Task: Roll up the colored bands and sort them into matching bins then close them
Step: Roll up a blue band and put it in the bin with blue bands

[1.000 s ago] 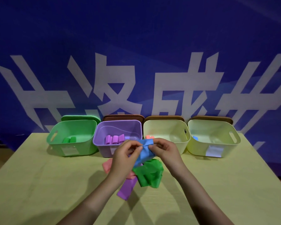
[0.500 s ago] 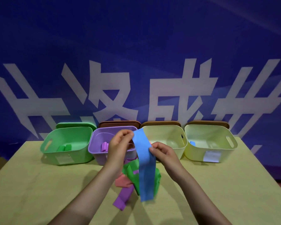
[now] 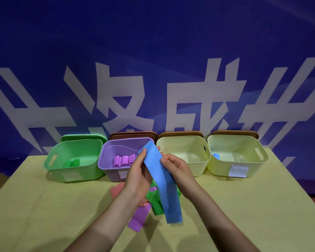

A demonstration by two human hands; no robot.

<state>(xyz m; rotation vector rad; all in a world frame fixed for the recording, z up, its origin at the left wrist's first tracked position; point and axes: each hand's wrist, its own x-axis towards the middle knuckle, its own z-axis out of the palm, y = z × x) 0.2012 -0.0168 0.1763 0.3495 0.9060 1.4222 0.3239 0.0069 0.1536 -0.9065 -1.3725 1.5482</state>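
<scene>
At frame centre, the left hand (image 3: 136, 177) and right hand (image 3: 176, 168) are pinching the hanging blue band (image 3: 159, 180), apparently starting its roll, which next needs tight turns from the top.

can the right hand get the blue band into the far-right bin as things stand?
Probably yes. The right hand and left hand both pinch the unrolled blue band. The far-right bin is open, its lid propped behind, bare table between. The band needs rolling first.
</scene>
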